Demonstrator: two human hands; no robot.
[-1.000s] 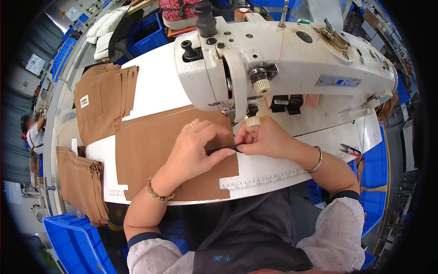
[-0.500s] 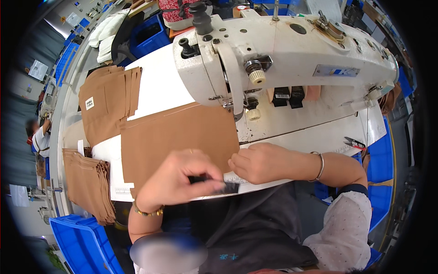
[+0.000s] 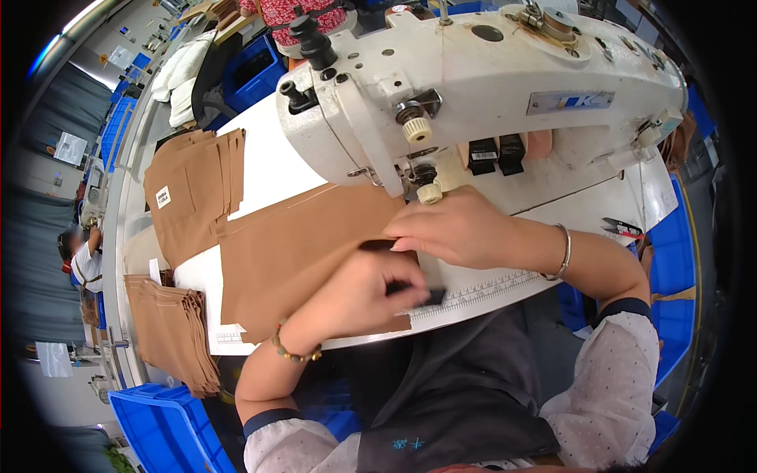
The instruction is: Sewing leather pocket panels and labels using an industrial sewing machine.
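Observation:
A brown fabric panel [image 3: 307, 236] lies under the needle area of a white sewing machine [image 3: 473, 87]. My right hand [image 3: 457, 229] pinches the panel's right edge just below the presser foot, lifting a fold of it. My left hand [image 3: 371, 288] is closed over the lower part of the panel, with a small black strip [image 3: 434, 297] between thumb and fingers; motion blurs it, so its exact kind is unclear. Two stacks of black labels [image 3: 482, 155] rest beneath the machine's arm.
Stacked brown fabric pieces [image 3: 185, 189] lie at the left, with another brown stack [image 3: 169, 327] at the table's near-left edge. Thread snips [image 3: 623, 229] lie on the right. Blue crates [image 3: 158, 426] flank the table. A ruler strip [image 3: 489, 292] runs along the front edge.
My right hand has moved up toward the presser foot, lifting the panel's edge. The left hand has shifted right with the black strip. The view has also shifted slightly.

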